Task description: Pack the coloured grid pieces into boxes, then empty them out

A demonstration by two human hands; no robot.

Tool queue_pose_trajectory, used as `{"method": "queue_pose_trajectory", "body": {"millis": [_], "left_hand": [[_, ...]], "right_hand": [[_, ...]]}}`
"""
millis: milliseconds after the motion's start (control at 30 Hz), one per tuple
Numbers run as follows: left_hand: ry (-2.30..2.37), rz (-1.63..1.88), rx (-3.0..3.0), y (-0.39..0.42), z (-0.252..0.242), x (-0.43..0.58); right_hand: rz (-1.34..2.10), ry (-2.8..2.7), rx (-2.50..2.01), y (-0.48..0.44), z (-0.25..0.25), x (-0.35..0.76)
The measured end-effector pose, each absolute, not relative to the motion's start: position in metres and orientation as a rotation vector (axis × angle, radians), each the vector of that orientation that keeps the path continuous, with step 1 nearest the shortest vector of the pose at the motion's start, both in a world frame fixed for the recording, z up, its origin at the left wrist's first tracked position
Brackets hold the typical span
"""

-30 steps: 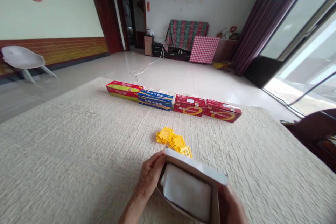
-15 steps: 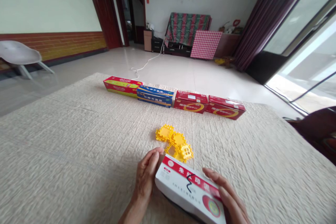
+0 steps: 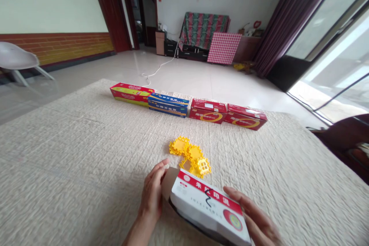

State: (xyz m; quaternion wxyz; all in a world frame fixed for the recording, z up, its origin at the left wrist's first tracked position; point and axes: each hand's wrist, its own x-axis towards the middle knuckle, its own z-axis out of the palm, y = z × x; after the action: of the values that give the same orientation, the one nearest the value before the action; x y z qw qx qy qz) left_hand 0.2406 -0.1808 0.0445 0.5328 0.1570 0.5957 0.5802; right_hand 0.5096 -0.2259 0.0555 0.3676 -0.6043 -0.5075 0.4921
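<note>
A white and red cardboard box [image 3: 210, 205] with printed characters and a black handwritten mark lies tilted between my hands. Its brown-grey end flap [image 3: 170, 184] stands out on the left side. My left hand [image 3: 152, 190] is closed on that flap, the thumb along it. At the box's other end, my right hand [image 3: 253, 213] grips the side with its fingers over the edge. Just beyond the box, several yellow plastic interlocking pieces [image 3: 193, 153] lie in a loose heap, one with a window grid [image 3: 204, 166]. The inside of the box is hidden.
Across the quilted beige cover [image 3: 86, 153] stretches a row of boxes: a red and green box [image 3: 131, 94], a blue box [image 3: 168, 105], a red box [image 3: 207, 111] and another red box [image 3: 246, 116]. A white chair [image 3: 17, 59] stands on the left.
My left hand has shifted left, and more of the box's end flap shows beside it. The right hand still grips the other end. The yellow pieces lie as before.
</note>
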Motion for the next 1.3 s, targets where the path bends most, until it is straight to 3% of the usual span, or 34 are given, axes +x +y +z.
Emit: {"method": "queue_pose_trajectory", "body": {"millis": [267, 533, 800, 1067, 1300], "left_hand": [[1.032, 1.484, 0.041, -0.180, 0.045, 0.238], [0.967, 1.297, 0.473, -0.185, 0.040, 0.234], [1.010, 1.094, 0.955, -0.189, 0.038, 0.232], [1.157, 1.205, 0.887, -0.190, 0.036, 0.238], [1.213, 1.308, 0.974, -0.192, 0.034, 0.243]], "right_hand": [[1.154, -0.917, -1.617, -0.220, 0.076, 0.459], [1.101, -0.844, -1.743, -0.218, 0.073, 0.465], [1.186, -0.830, -1.632, -0.217, 0.061, 0.489], [1.368, -0.816, -1.237, -0.220, 0.060, 0.510], [1.254, -0.964, -1.386, -0.218, 0.045, 0.504]]}}
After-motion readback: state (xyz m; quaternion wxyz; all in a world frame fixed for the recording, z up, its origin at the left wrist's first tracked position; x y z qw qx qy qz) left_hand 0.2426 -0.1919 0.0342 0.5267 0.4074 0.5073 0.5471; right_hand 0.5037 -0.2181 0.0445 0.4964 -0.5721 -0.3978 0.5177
